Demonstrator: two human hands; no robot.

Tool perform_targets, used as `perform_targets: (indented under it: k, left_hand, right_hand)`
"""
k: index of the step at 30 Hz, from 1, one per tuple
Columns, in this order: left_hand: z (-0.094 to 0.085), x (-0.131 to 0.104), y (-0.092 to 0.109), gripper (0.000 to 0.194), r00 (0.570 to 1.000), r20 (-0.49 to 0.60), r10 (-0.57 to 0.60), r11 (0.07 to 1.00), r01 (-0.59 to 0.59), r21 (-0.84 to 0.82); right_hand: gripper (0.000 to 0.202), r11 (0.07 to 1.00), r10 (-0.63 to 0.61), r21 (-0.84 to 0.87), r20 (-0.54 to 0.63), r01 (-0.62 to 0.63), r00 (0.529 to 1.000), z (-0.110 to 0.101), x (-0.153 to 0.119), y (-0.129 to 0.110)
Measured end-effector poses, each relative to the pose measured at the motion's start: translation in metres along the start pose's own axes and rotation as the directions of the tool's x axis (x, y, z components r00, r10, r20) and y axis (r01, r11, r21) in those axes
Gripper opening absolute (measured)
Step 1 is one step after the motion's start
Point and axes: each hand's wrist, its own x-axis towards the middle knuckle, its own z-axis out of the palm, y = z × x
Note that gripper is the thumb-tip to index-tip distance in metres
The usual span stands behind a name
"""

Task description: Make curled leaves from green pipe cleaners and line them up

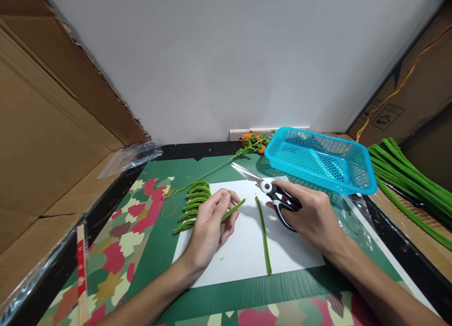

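My left hand (213,220) pinches a short green fuzzy stem (238,207) between thumb and fingers, above a white sheet (243,250). In my right hand (316,210) are scissors (267,186) with black and white handles, their blades pointing up and left, slightly parted and touching nothing. A straight green fuzzy stem (263,236) lies on the sheet between my hands. Several bent green pieces (192,203) rest in a row at the sheet's left edge, partly behind my left hand.
A blue basket (314,163) stands at the back right, beside orange and green fuzzy flowers (251,140). Long green stems (406,170) lie at the far right. Wrapped chopsticks (82,269) and cardboard (52,105) are on the left. A rubber band (169,210) lies on the mat.
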Motion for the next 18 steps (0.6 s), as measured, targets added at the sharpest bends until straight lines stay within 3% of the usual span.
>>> perform_targets:
  k: [10,18]
  left_hand:
    - [0.003,-0.003,0.010,0.029,1.000,-0.018,0.004,0.998,-0.005,-0.068]
    - [0.001,-0.002,0.017,0.031,0.987,-0.158,0.040,0.980,-0.070,-0.184]
  right_hand:
    - [0.035,0.997,-0.057,-0.044,-0.005,0.057,0.998,0.001,-0.001,0.002]
    - [0.050,0.974,-0.191,-0.121,0.025,0.193,0.981,0.000,-0.004,0.004]
